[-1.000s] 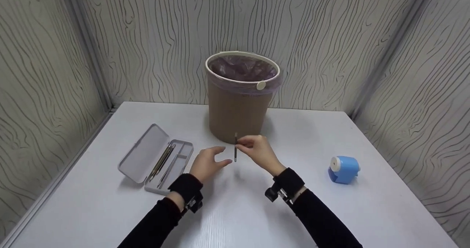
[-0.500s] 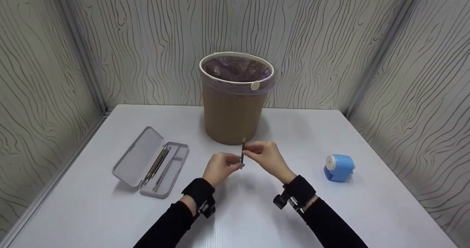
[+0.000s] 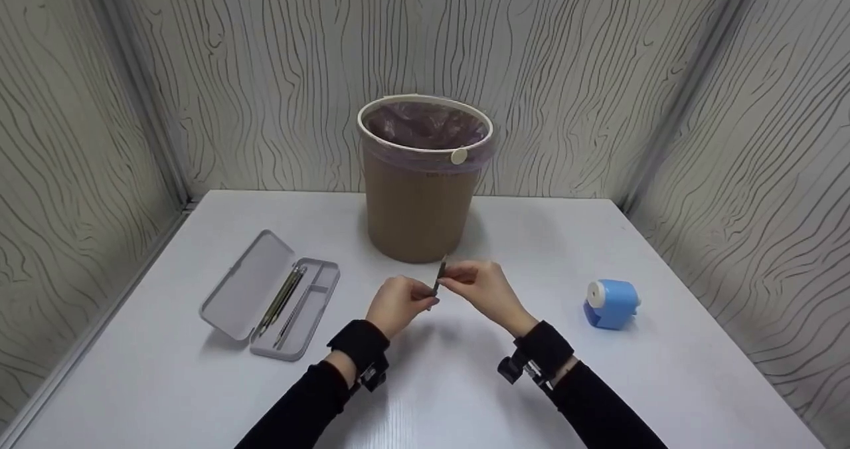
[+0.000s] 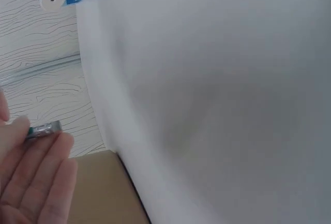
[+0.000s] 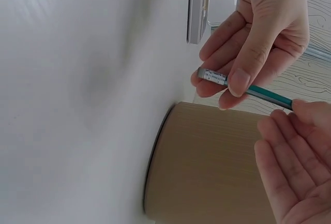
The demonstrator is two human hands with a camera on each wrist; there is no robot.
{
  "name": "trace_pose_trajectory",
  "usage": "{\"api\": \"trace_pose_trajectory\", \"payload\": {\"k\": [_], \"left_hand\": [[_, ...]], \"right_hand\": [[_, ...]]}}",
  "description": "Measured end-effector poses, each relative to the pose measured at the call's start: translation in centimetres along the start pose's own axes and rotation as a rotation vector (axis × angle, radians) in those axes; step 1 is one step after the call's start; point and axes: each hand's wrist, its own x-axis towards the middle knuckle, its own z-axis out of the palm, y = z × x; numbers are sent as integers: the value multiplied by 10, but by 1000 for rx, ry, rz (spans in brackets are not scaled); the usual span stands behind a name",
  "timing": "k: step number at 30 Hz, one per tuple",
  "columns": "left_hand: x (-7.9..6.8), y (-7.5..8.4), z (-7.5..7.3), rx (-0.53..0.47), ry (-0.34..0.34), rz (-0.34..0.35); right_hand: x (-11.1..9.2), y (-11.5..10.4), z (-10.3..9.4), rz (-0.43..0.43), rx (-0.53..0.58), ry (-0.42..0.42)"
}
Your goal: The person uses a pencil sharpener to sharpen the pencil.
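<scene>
Both hands meet over the white table, in front of the bin, on one short green pencil (image 5: 269, 95). Thumb and fingers of my left hand (image 3: 397, 303) pinch it near its lower end, where a silver ferrule and eraser (image 5: 212, 76) stick out in the right wrist view. Farther up, my right hand (image 3: 483, 289) pinches the pencil between thumb and fingertips, its other fingers loosely bent. The pencil leans slightly, upper end to the right in the head view. To the left lies an opened grey pencil case (image 3: 312, 319) with several pencils (image 3: 282, 299) inside.
A brown waste bin (image 3: 418, 216) lined with a purple bag (image 3: 425, 127) stands at the back middle. On the right sits a blue pencil sharpener (image 3: 614, 303) with a white round front. Wood-patterned walls (image 3: 299, 70) close in the table (image 3: 531, 236) at the back and sides.
My left hand has moved right, from spread fingers apart from the pencil to pinching its lower end. The pencil has gone from upright to slightly tilted. My right hand keeps its pinch.
</scene>
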Motion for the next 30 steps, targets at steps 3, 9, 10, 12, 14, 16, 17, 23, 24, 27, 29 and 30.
{"api": "trace_pose_trajectory", "payload": {"k": [3, 9, 10, 12, 14, 16, 17, 23, 24, 27, 29, 30], "left_hand": [[-1, 3, -6, 127, -6, 20], [-2, 7, -14, 436, 14, 86], [-2, 7, -15, 480, 19, 99], [-2, 8, -16, 567, 30, 129], [-2, 8, -16, 623, 34, 152], [-2, 10, -15, 658, 27, 160], [-2, 10, -15, 670, 25, 166], [-2, 11, -12, 693, 20, 179], [-2, 11, -12, 696, 18, 176], [-2, 10, -11, 701, 5, 171], [-3, 10, -12, 686, -10, 160], [-3, 10, -12, 670, -20, 154]], "right_hand": [[-2, 2, -3, -24, -28, -2], [-8, 4, -9, -153, -317, 32], [-8, 4, -10, -178, -383, 42], [-10, 5, -10, -228, -497, 59], [-11, 6, -10, -292, -591, 77], [-12, 7, -10, -369, -662, 89], [-13, 8, -9, -415, -695, 93], [-11, 9, -5, -716, -872, 91], [-10, 9, -5, -752, -895, 88], [-9, 10, -3, -817, -940, 77], [-9, 11, -2, -831, -951, 73], [-9, 11, -2, -834, -955, 74]]}}
